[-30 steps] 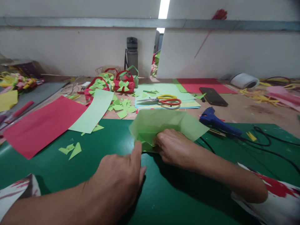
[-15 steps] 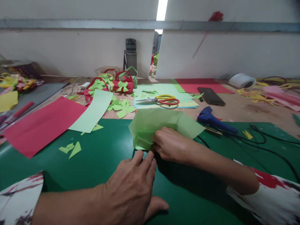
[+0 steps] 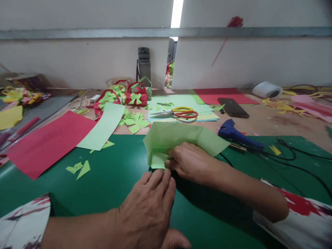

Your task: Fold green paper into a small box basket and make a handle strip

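A folded light green paper sheet lies on the dark green cutting mat. My right hand rests on its near edge, fingers curled and pinching the fold. My left hand lies flat on the mat just in front of the paper, fingers stretched out together, their tips almost touching the paper's near corner. It holds nothing.
A red sheet and a pale green sheet lie to the left, with green scraps. Behind are scissors on stacked paper, a blue glue gun with cables, a phone, paper baskets and a bottle.
My left hand drew back from the paper's corner and flattened onto the mat. My right hand kept its pinch on the fold, and the paper shifted slightly.
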`<state>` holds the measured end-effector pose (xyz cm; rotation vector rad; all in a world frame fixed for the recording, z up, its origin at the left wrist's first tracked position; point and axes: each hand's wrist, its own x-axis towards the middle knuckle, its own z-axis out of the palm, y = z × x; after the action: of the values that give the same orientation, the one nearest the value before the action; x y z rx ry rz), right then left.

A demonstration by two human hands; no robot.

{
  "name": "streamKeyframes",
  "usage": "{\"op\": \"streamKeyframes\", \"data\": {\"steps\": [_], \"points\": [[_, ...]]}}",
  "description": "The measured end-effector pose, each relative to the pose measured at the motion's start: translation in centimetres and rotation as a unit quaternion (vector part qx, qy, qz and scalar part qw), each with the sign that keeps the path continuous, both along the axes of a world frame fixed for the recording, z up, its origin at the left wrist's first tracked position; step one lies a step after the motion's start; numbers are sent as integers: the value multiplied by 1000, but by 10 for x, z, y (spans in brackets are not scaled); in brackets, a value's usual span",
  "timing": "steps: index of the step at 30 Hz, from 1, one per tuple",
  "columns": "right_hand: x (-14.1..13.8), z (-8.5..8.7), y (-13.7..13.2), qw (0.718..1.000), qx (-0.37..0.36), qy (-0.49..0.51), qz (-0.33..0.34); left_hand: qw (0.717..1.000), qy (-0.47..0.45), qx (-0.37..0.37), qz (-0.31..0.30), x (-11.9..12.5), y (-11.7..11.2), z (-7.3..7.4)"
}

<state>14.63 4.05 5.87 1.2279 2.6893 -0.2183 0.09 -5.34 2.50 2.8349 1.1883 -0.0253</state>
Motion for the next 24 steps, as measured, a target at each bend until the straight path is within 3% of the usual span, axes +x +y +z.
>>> {"op": "streamKeyframes", "data": {"steps": [10,18,24], "points": [[-4,-6,-4,999,19,-11,-32,996,-36,74,-47,2,0,-42],[-2,-8,-2,1000,4,-21,-13,999,18,-1,-49,3,2,-23],[-2,-6,-1,1000,-7,-22,-19,999,21,-29,4,4,0,-23]]}}
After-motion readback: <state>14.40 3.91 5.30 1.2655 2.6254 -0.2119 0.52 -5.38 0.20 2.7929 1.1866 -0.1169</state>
